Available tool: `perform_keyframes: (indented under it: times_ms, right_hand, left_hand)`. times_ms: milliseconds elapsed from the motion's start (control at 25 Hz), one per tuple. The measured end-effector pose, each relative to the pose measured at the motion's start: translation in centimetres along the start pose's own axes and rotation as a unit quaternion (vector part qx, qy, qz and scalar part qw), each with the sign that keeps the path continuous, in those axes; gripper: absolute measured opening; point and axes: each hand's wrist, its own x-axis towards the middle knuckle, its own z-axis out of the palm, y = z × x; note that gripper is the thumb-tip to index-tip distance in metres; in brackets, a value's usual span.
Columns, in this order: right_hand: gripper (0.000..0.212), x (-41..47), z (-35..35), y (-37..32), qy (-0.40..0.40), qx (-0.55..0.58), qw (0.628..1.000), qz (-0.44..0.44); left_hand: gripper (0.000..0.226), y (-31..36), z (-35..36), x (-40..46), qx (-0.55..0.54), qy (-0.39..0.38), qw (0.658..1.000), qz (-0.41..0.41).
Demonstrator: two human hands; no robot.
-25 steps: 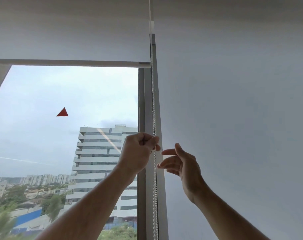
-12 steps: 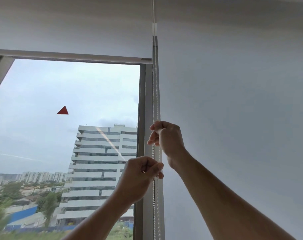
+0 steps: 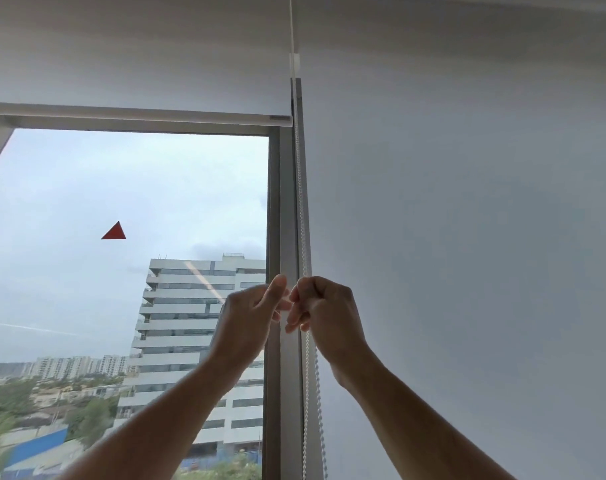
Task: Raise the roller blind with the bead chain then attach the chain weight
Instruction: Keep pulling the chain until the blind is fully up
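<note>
The white bead chain (image 3: 303, 209) hangs down the grey window post (image 3: 287, 220), between two white roller blinds. The left roller blind (image 3: 138, 64) is drawn up, and its bottom bar (image 3: 138, 116) sits level with the top of the glass. My right hand (image 3: 324, 306) is fisted around the chain at mid height; two strands drop out below it. My left hand (image 3: 247, 311) is level with it just to the left, thumb up and fingers loosely curled, fingertips near my right hand, with no chain visible in it. No chain weight is in view.
The right roller blind (image 3: 467, 237) is fully down and fills the right half of the view. A small white clip (image 3: 295, 65) sits on the cord high up. A red triangle sticker (image 3: 114, 232) is on the window glass (image 3: 87, 289), with buildings outside.
My right hand took hold of the chain and has come down with it. My left hand let go lower down and rose level with the right. The blind's bottom bar climbed slightly.
</note>
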Motion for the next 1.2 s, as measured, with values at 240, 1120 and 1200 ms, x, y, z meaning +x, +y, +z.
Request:
perform_keyframes:
  times_ms: [240, 1120, 1200]
  right_hand:
    - [0.048, -3.1, 0.6, 1.6, -0.024, 0.025, 0.999, 0.024]
    - [0.037, 4.8, -0.5, -0.6, 0.06, 0.045, 0.995, 0.061]
    - [0.029, 4.5, -0.3, -0.3, 0.048, 0.054, 0.996, 0.056]
  left_hand:
    - [0.028, 3.6, 1.3, 3.5, -0.071, -0.036, 0.996, -0.05]
    - [0.022, 0.0, 2.8, -3.2, -0.03, -0.038, 0.999, -0.015]
    - [0.021, -0.5, 2.5, -3.3, -0.015, -0.052, 0.999, -0.002]
